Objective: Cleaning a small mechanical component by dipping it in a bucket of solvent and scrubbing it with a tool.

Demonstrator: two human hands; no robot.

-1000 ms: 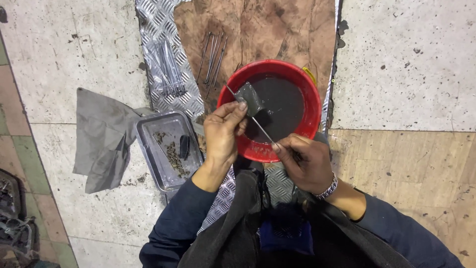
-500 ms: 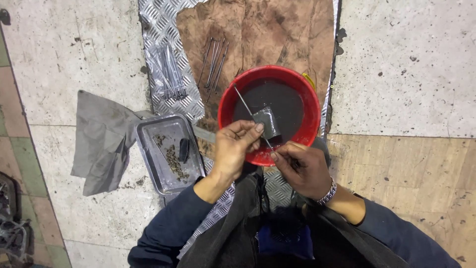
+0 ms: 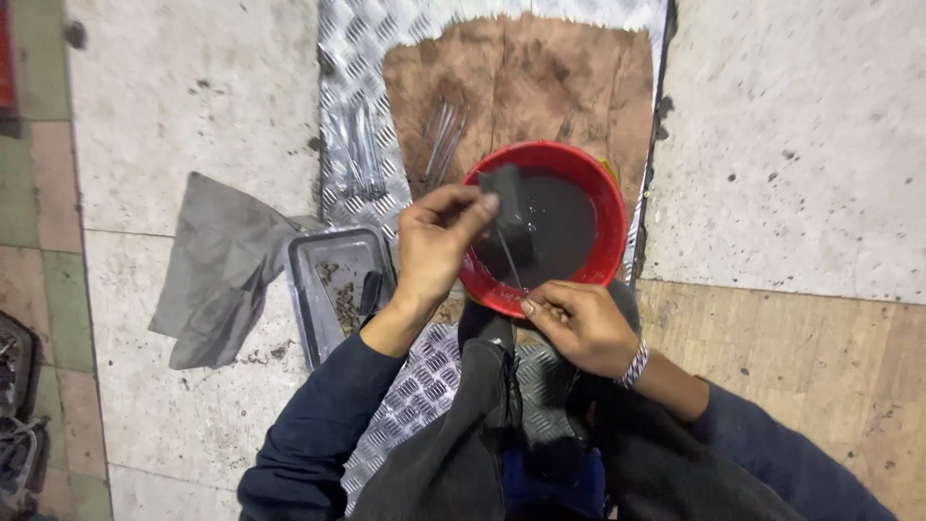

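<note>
Thin metal rod [image 3: 508, 259] over red basin [image 3: 608, 207]: stiff, light, likely slippery; right hand [image 3: 579, 323] pinches lower end, left hand [image 3: 436, 236] grip closed on dark pad [image 3: 505, 191] around rod.

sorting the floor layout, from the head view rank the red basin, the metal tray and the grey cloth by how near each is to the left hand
1. Red basin: just right of the left hand, whose fingers reach over its rim.
2. Metal tray: just left of that hand's wrist, on the floor.
3. Grey cloth: farthest, left of the tray.
</note>
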